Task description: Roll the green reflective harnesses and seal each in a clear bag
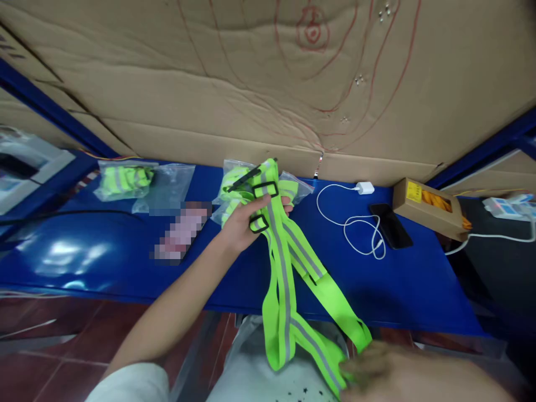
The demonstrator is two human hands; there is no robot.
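My left hand (247,220) is closed round the upper end of a neon-green reflective strap harness (285,268) with grey stripes and black buckles, holding it over the blue table (104,262). The straps hang off the table's front edge toward my lap. My right hand (377,365), blurred at the bottom of the view, grips the lower ends of the straps. Behind my left hand lie clear plastic bags with folded green harnesses (234,187).
Another bagged green harness (123,180) and an empty clear bag (170,187) lie at the back left. A white charger with its cable (355,220), a black phone (390,225) and a small cardboard box (429,207) sit to the right. A cardboard wall (268,78) stands behind.
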